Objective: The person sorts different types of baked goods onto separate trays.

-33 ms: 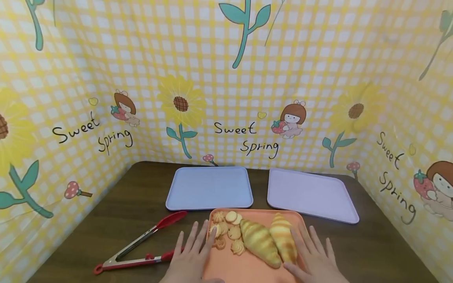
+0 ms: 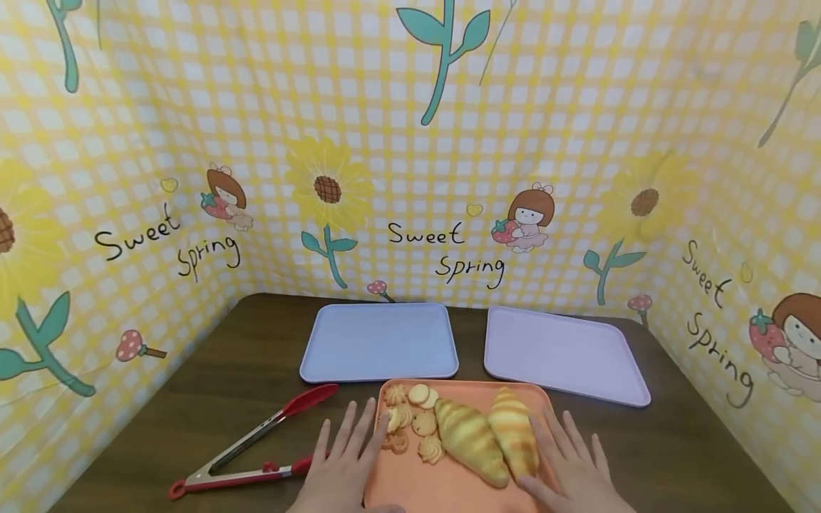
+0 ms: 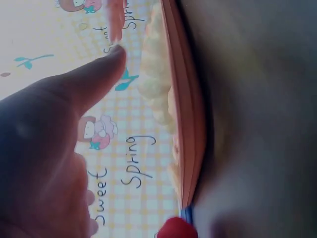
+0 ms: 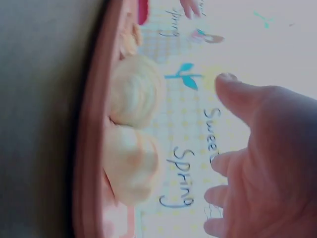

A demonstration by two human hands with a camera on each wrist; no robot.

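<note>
L hand (image 2: 343, 467) & R hand (image 2: 571, 467) flat, fingers spread, gripping nothing, at either side of orange tray (image 2: 442, 491) near front table edge. Croissants (image 2: 490, 442), cookies (image 2: 410, 424) on it. Looks like steadying step; tongs (image 2: 250, 449) lie just left, within reach.

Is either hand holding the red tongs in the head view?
No, the red tongs lie untouched on the table, while the left hand and right hand rest open-fingered at the orange tray.
</note>
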